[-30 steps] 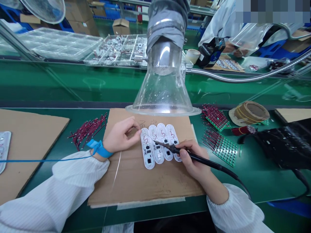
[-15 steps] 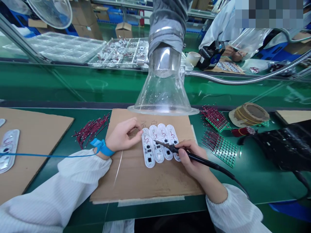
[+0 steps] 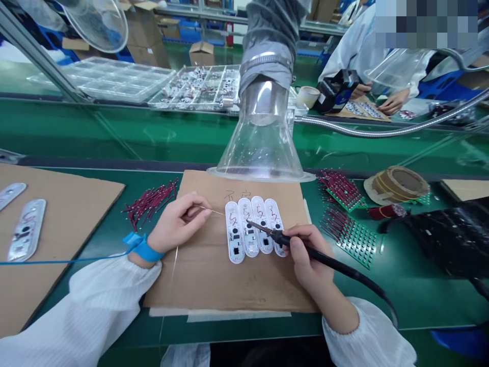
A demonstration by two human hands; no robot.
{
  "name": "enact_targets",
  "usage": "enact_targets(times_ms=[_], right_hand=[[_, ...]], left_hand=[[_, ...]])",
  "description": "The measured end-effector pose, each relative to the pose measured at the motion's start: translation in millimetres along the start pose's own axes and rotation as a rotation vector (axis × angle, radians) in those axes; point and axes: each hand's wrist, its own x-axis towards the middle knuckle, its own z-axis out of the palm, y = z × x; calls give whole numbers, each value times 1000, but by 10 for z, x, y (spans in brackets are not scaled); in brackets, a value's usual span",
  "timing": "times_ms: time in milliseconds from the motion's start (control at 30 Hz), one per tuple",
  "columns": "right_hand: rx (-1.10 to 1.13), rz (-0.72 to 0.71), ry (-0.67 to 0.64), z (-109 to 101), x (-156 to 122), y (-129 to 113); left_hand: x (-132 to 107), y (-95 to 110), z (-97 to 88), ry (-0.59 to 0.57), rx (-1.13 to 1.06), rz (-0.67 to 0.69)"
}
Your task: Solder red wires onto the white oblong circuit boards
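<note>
Several white oval circuit boards (image 3: 235, 232) with short red wires lie side by side on a cardboard sheet (image 3: 214, 285). My right hand (image 3: 311, 255) is closed around the handle of a soldering iron (image 3: 284, 238), whose tip is over the second board from the left. A thin length of solder wire (image 3: 216, 210) is pinched between the thumb and forefinger of my left hand (image 3: 179, 221), left of the boards. The wire's free end points toward the leftmost board, and its tail hangs down over the cardboard. A blue wrist strap (image 3: 142, 247) circles my left wrist.
A clear fume hood (image 3: 262, 148) hangs just above the boards. Red wires (image 3: 153, 201) lie at left; green boards with red wires (image 3: 355, 234) and a tape roll (image 3: 397, 186) at right. Across the bench, a co-worker's hands (image 3: 393, 102) work over similar boards.
My left hand has drawn back to the left, pulling the solder wire away from the boards. The iron's tip stays over the second board. The co-worker's hands have moved apart.
</note>
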Motion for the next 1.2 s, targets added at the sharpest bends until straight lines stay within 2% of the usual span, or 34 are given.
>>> enact_targets(times_ms=[167, 500, 767, 1033, 1200], right_hand=[[-12, 55, -95, 55, -64, 8], [-79, 44, -207, 42, -41, 50], [-104, -11, -209, 67, 26, -40], [22, 41, -143, 20, -72, 86], [-63, 53, -252, 13, -18, 44]], left_hand=[[-15, -40, -38, -31, 0, -8], [-17, -17, -24, -50, 12, 98], [-1, 21, -15, -96, 37, 140], [-6, -10, -30, -54, 38, 133], [-2, 3, -37, -60, 40, 125]])
